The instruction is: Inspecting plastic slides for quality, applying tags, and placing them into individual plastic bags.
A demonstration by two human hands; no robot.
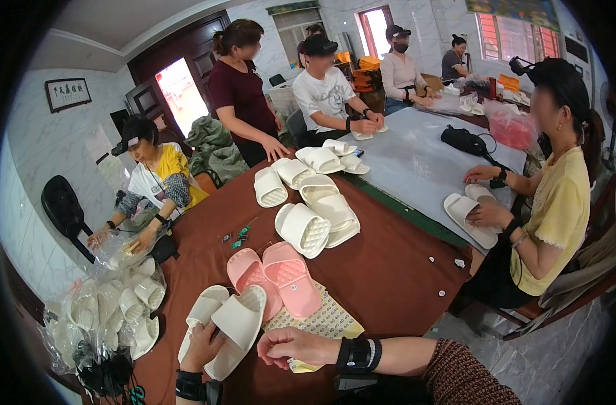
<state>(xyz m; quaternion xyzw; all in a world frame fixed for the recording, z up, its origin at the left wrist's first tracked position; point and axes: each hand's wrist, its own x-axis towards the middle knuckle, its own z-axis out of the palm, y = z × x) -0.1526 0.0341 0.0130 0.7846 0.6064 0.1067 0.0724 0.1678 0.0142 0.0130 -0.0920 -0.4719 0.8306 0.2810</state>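
Observation:
My left hand is closed on a pair of white slide slippers at the near edge of the brown-covered table. To their right, my right hand hovers over a yellowish sheet of small stickers, its fingers curled together. Whether something small is pinched in them I cannot make out. A pink pair of slide slippers lies just beyond, partly over the sheet. Part of the sheet is hidden under my right hand and wrist.
More white slippers lie farther along the brown tablecloth. Clear bags of white slippers crowd the left edge. Small green scraps sit mid-table. A co-worker on the right handles white slippers by a grey tabletop; others work beyond.

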